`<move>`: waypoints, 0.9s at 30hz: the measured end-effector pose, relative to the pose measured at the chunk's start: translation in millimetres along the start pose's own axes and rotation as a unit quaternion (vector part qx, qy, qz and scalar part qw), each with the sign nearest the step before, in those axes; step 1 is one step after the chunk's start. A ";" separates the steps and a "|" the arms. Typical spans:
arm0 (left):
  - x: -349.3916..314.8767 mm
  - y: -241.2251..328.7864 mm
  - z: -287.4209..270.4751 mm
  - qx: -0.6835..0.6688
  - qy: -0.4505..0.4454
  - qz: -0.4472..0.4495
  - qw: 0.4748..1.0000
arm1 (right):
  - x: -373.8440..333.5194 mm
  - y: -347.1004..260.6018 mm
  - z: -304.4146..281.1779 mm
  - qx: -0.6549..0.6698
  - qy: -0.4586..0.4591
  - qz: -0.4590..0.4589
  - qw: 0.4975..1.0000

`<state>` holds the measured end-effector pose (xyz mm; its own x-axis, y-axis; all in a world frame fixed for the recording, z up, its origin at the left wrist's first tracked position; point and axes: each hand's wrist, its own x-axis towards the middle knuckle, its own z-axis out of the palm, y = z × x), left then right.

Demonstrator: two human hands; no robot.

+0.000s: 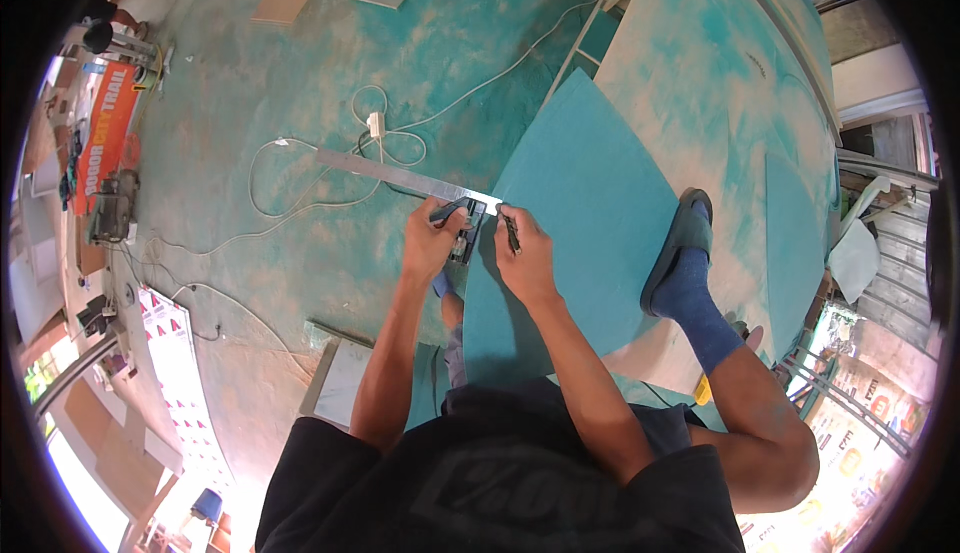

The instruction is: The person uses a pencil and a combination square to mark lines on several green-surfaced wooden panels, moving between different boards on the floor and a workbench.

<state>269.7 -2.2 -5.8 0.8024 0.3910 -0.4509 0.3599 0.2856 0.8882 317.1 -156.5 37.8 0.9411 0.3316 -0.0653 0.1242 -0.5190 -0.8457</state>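
My left hand (433,237) grips the dark head of a combination square (395,176) at the left edge of a teal board (590,183). The square's long metal blade reaches out to the left over the floor, and its short end lies at the board's edge. Between the fingers of my right hand (527,261) is a slim dark pen (512,235). Its upper end is near the blade's short end; its exact tip is too small to make out. Both hands are close together, fingers closed.
My sandalled foot (682,253) rests on the board's right side. Beneath lies a larger, teal-stained sheet (700,63). A white power cord with a socket block (376,125) loops across the floor (240,83). An orange banner (105,133) stands far left, and a person's leg shows beyond it.
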 end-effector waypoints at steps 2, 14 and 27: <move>-7.6 2.6 -3.9 0.027 0.004 -0.023 0.999 | -5.0 -1.2 2.3 0.004 -0.003 -0.002 1.000; -66.0 -33.2 -14.3 -0.013 0.051 -0.034 0.998 | -51.8 -7.5 2.4 -0.025 -0.059 -0.026 0.998; -142.2 -53.3 -25.2 -0.027 0.086 -0.101 0.991 | -107.1 -10.4 -1.6 -0.024 -0.136 -0.020 0.990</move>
<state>124.4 -51.0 8.7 0.6215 0.4629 -0.6321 0.4756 0.4183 0.7739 215.5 -187.8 54.4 0.8163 0.5491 -0.1791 0.1799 -0.5363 -0.8246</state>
